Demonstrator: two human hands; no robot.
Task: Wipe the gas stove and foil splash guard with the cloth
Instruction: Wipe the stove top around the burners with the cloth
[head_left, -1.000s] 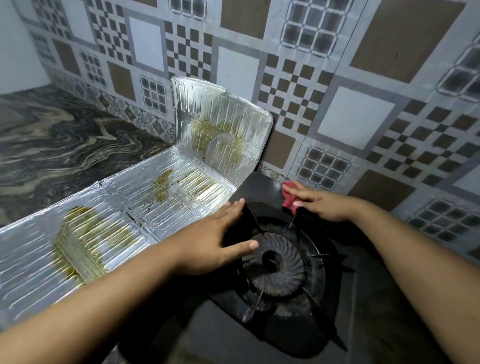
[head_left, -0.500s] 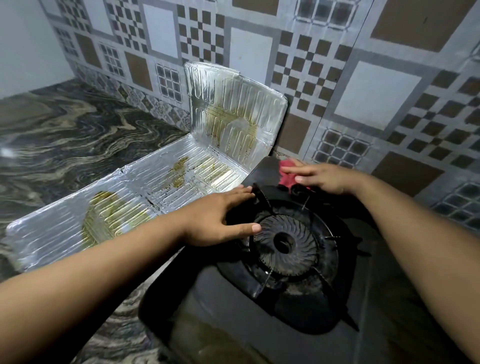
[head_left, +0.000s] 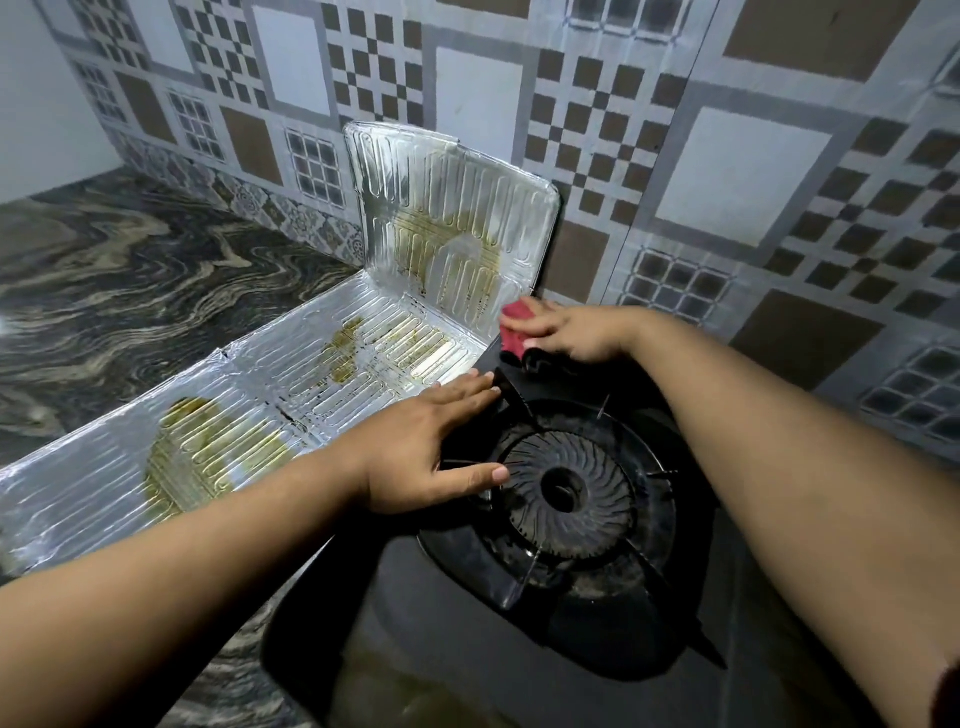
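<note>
A black gas stove (head_left: 447, 623) fills the lower middle, its round burner (head_left: 566, 486) ringed by a pan support. My left hand (head_left: 436, 441) lies flat with fingers spread on the stove's left edge beside the burner. My right hand (head_left: 571, 332) presses a red cloth (head_left: 514, 327) onto the stove's far left corner. Left of the stove lies the foil splash guard (head_left: 249, 415), two panels flat on the counter and one standing upright against the wall. Yellow-brown grease stains mark all three panels.
A dark marbled counter (head_left: 130, 291) stretches to the left and under the foil. A wall of patterned brown, white and grey tiles (head_left: 727, 171) rises right behind the stove and the upright foil panel.
My right hand has slid the red cloth a little left and back, toward the stove's far corner by the upright foil. The view has shifted; my left hand stays on the stove edge.
</note>
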